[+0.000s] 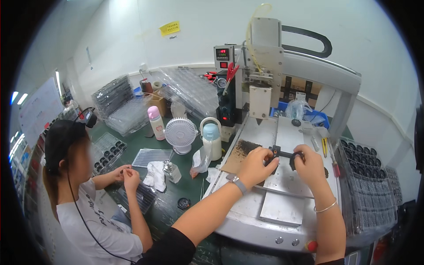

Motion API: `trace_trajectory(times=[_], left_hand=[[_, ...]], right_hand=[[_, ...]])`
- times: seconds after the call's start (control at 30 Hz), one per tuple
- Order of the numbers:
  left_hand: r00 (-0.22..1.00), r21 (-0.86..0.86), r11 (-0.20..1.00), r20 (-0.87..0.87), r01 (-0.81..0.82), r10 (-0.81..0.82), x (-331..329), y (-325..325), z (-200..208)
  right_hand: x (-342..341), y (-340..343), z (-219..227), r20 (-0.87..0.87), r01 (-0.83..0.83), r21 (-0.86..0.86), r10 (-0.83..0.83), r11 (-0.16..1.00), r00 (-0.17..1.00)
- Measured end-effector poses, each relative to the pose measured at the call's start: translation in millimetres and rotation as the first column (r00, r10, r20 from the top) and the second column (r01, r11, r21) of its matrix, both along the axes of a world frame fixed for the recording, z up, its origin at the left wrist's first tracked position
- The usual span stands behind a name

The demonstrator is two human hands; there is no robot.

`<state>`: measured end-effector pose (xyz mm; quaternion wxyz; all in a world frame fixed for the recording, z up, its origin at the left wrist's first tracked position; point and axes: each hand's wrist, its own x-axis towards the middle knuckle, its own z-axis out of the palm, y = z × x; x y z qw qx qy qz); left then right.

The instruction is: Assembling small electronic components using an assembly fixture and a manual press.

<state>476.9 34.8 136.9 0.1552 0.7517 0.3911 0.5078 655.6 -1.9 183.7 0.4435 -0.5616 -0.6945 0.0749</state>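
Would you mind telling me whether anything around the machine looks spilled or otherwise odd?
Yes, mildly: dark specks are scattered over the brown sheet beside the left hand. They look like loose residue, though I cannot tell of what, and stand out against the mostly clean metal plate nearby.

Fan (180, 134) left of the machine (261, 99) (bottle (213, 143) between them), trays (369, 201) to its right, bin (326, 120) behind its plate (282, 207).
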Motion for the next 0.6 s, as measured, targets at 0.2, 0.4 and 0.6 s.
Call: trace_trajectory(times=[0.2, 0.4, 0.6], left_hand=[[0.992, -0.244, 0.967, 0.111, 0.078, -0.052, 10.2, 8.5, 10.1], [0.962, -0.238, 0.963, 0.266, 0.128, -0.062, 12.6, 15.2, 5.1], [0.935, -0.03, 0.998, 0.353, 0.051, -0.037, 8.2, -1.2, 22.2]], right_hand=[[-9.6, 6.2, -2.6, 0.056, 0.012, -0.008, -0.011, 1.0, 0.998], [-22.4, 20.4, 8.4, 0.131, 0.03, 0.076, -0.039, 0.997, 0.991], [-37.4, 39.3, 14.0, 0.267, 0.085, 0.035, -0.091, 0.996, 0.959]])
